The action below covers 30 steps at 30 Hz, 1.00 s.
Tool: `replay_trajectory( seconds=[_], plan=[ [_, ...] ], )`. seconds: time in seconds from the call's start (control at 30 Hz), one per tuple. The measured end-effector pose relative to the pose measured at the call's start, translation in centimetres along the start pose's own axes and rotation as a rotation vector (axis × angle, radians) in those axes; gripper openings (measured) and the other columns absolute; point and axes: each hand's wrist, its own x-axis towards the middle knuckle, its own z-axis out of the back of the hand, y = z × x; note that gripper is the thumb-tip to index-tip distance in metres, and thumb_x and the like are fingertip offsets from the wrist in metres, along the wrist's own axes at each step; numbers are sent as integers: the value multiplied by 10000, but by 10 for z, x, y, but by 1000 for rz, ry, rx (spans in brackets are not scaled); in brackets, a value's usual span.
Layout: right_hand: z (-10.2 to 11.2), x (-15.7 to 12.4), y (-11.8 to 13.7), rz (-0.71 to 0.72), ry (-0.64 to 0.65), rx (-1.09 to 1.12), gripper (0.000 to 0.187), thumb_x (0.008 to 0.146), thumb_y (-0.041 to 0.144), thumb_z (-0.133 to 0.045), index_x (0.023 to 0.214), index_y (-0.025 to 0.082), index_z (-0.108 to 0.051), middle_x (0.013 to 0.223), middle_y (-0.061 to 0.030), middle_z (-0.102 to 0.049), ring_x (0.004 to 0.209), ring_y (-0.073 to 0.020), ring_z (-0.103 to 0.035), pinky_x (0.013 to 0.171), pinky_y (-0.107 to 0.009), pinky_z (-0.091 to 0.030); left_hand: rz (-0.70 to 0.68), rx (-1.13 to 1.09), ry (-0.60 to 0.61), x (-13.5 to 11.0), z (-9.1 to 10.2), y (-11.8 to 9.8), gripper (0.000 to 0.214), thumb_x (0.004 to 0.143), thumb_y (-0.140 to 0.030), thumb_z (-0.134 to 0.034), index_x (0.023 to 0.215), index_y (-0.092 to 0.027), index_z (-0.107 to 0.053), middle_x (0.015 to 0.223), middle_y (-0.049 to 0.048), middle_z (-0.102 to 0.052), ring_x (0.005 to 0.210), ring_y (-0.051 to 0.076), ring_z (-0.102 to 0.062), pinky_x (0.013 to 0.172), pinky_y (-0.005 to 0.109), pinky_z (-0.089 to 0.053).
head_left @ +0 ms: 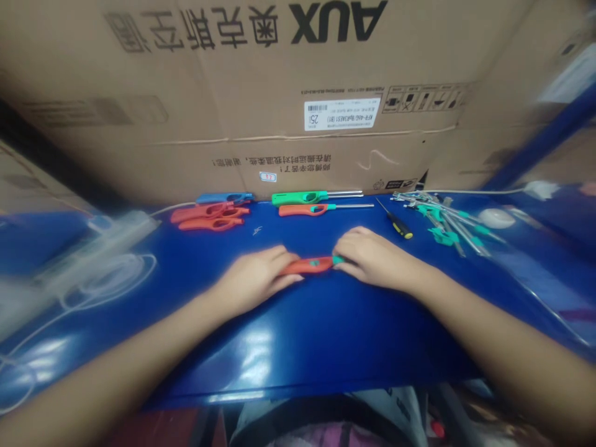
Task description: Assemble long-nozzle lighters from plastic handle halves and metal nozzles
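Observation:
An orange-red gas lighter (311, 266) with a teal part is held level above the blue table, between both hands. My left hand (261, 276) is closed around its handle end. At the teal end, the fingers of my right hand (370, 257) are closed on it and hide whatever lies beyond. Behind them lie a green lighter (298, 198) and an orange lighter (302, 210), each with a metal rod to the right. Orange handle shells (212, 222) and a blue handle shell (221, 198) are piled at the back left.
A yellow-and-black screwdriver (400, 227) lies behind my right hand. Metal rods with teal parts (449, 226) are heaped at the back right. Small pins (257, 230) lie behind my left hand. A white power strip (105, 254) and coiled cable (116, 273) occupy the left. A cardboard wall (233, 105) stands behind.

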Motion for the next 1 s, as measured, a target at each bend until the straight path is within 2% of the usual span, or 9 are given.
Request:
replay_trajectory(
  seconds=[0.27,0.4,0.5,0.63,0.7,0.77,0.83,0.9,1.0],
  plan=[
    [21,-13,-33,-85,22,116,273,925,472,-621,867,207,-656,971,-66,-671,952,-234,-603,863,-363,-425,80,-111,28,-1,0,1,345,994,-404,-521,1259,-197,-600,1175,90,-612,987,230,-648,854,364,-552],
    [23,-27,-60,-589,-95,-279,279,913,379,-552,1048,149,-633,1101,-190,-644,1039,-346,-604,857,-450,-463,60,-226,-33,-2,-3,4,317,950,-349,-582,1203,-167,-636,1115,95,-613,891,201,-646,805,342,-565],
    [17,-34,-79,-974,131,-275,441,881,386,-550,1176,59,-580,1163,-303,-621,1022,-410,-630,771,-464,-492,51,-290,-73,-2,-5,2,309,908,-296,-619,1191,-175,-655,1089,86,-623,819,174,-641,775,331,-573],
    [19,-32,-83,-1026,272,-148,385,888,319,-510,1197,101,-581,1055,-235,-707,896,-360,-693,715,-431,-519,44,-379,-94,-2,-7,0,323,879,-245,-637,1191,-170,-671,1051,79,-628,777,152,-625,746,309,-573],
    [28,-28,-73,-1067,201,-178,425,908,323,-465,1237,74,-568,1049,-269,-710,909,-393,-700,725,-465,-524,48,-422,-104,-2,-10,0,318,878,-237,-648,1188,-170,-679,1022,71,-620,762,145,-614,732,299,-567],
    [38,-22,-57,-1119,-14,-200,499,923,359,-446,1299,48,-549,1070,-306,-702,975,-443,-692,764,-517,-528,59,-450,-114,-1,-15,0,312,881,-248,-667,1182,-169,-685,994,65,-609,754,144,-605,728,300,-561],
    [43,-14,-38,-1000,-286,-155,531,904,354,-499,1368,99,-541,1150,-273,-702,1052,-440,-683,833,-543,-538,64,-456,-124,-1,-20,1,310,887,-266,-682,1180,-166,-688,977,62,-602,766,152,-602,738,308,-555],
    [37,-2,-19,-710,-469,32,404,893,272,-507,1258,169,-648,1220,-170,-713,1128,-347,-678,964,-489,-529,56,-459,-143,0,-25,1,303,896,-280,-685,1179,-169,-687,967,60,-599,780,157,-601,752,314,-550],
    [11,20,4,-376,-374,292,340,943,276,-478,1199,206,-690,1225,-97,-726,1122,-261,-693,968,-425,-559,41,-475,-173,1,-31,1,320,899,-315,-693,1185,-171,-681,955,56,-594,775,158,-594,751,315,-547]
  ],
)
